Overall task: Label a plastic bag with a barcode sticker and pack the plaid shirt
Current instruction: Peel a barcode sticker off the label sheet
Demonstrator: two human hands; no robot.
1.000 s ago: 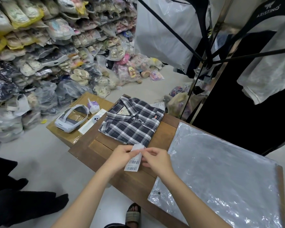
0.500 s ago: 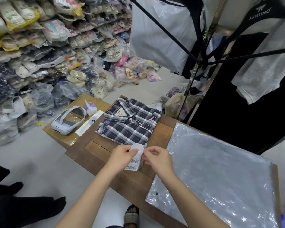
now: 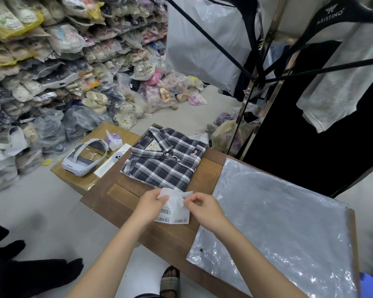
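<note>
A folded dark plaid shirt lies on the far left part of the wooden table. A clear plastic bag lies flat on the table's right half. In front of the shirt my left hand pinches the top left of a white sheet of barcode stickers. My right hand pinches a strip at the sheet's top right corner, which is lifted away from the sheet. Several barcodes show along the sheet's lower edge.
A cardboard box left of the table carries a white headset, a phone and a small purple bag. Bagged shoes are piled on the far left. A clothes rack with hanging garments stands behind the table.
The sticker sheet has unfolded wider and my right hand has pulled a strip away from its top right corner. The view has shifted slightly.
</note>
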